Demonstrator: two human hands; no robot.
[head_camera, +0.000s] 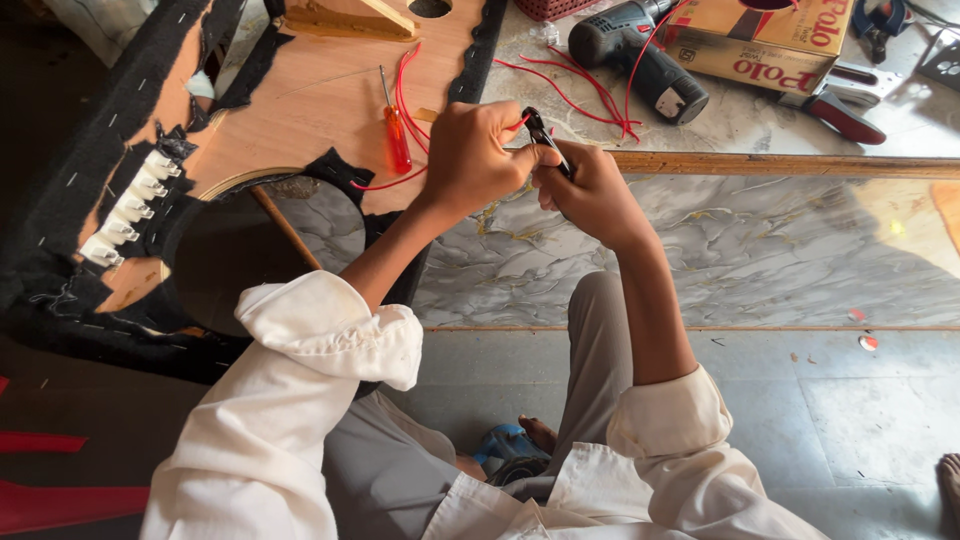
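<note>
Rolled white sleeves (330, 335) sit closest below me, and past them both forearms run up to meet over the marble floor (760, 250). My right hand (592, 192) is clamped on a small black-handled cutting tool (541, 135), its long axis tilting up and to the left. My left hand (470, 155) is closed, pinching a thin red wire (400, 180) right at the tool's tip; the wire trails left across the wooden board (320, 100), past an orange-handled screwdriver (397, 135). Both hands touch.

Screwdriver (396, 135) lies on board (330, 95), drill (640, 55) to its right.
</note>
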